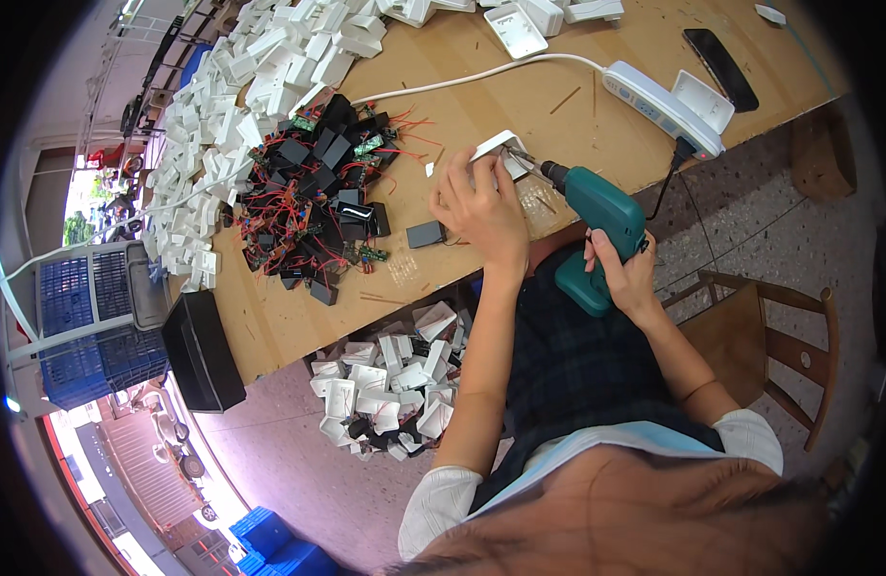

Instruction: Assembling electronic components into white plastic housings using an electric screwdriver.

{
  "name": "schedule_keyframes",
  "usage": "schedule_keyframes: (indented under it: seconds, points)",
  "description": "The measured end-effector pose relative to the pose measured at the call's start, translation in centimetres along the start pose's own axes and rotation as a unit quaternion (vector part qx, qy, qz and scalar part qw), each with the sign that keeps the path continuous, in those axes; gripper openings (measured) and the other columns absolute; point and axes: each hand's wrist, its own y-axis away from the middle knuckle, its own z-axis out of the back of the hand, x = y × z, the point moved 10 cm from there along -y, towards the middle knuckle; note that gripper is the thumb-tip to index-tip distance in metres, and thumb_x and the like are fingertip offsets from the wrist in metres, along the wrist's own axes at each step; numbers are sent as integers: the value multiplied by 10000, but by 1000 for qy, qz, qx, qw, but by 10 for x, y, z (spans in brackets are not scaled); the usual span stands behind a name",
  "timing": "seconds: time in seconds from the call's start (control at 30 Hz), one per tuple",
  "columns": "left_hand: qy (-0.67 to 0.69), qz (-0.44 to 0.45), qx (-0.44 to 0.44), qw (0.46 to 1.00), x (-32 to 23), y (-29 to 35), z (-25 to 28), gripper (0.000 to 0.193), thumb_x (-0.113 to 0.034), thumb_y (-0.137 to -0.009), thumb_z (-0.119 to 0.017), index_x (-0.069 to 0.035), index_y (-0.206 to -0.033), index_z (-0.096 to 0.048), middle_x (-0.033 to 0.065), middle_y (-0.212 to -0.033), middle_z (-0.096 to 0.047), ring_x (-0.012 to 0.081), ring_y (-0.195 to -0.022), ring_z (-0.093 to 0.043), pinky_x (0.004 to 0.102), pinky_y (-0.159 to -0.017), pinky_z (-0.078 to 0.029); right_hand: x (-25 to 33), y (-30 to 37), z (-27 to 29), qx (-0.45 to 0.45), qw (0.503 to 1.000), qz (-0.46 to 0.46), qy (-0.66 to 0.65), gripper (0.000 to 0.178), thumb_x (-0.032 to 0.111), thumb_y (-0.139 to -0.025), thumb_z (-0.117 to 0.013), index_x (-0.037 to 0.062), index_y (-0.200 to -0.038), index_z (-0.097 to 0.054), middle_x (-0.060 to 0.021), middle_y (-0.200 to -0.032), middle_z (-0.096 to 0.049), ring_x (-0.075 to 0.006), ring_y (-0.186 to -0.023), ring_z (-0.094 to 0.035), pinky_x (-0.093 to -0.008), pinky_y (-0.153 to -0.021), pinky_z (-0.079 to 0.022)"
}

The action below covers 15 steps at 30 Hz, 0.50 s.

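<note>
My left hand [486, 206] is closed on a small white plastic case [501, 144], holding it at the table's near edge. My right hand [623, 276] is wrapped round the handle of a green power drill [601, 199]. The drill lies almost level, its chuck pointing left, and its bit reaches the inside of the white case. Fingers partly hide the case, so I cannot tell whether a screw is at the bit's tip. Beside my left wrist, a flat black box [426, 234] with a thin wire rests on the cardboard top.
Left of my hands is a heap of black modules with red wires [309, 182]. White cases [289, 72] pile up behind it. A power strip [664, 110] and a phone [719, 69] lie at the right. More white cases [371, 394] sit below the table; a wooden chair [731, 326] stands right.
</note>
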Motion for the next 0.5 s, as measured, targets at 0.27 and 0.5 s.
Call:
schedule_keyframes:
  seconds: [0.27,0.5]
  points:
    - [5,0,6,1000,1,2,-3,68,-151,-895,-759,-111,-936,-722,31,-1178,-655,247,-1187,-606,445,-1011,-375,0,-2,0,-11,1000,-4,-28,230,177,-1028,-609,-48,-1004,-653,-73,-754,-648,-137,-632,-623,-286,-608,-524]
    - [7,-1,5,1000,1,1,-3,67,-153,-897,-757,-110,-936,-723,32,-1179,-654,250,-1186,-604,448,-1012,-375,-4,-2,1,13,1000,-14,-23,240,193,-1023,-617,-44,-1020,-655,-75,-771,-650,-136,-637,-625,-292,-616,-527]
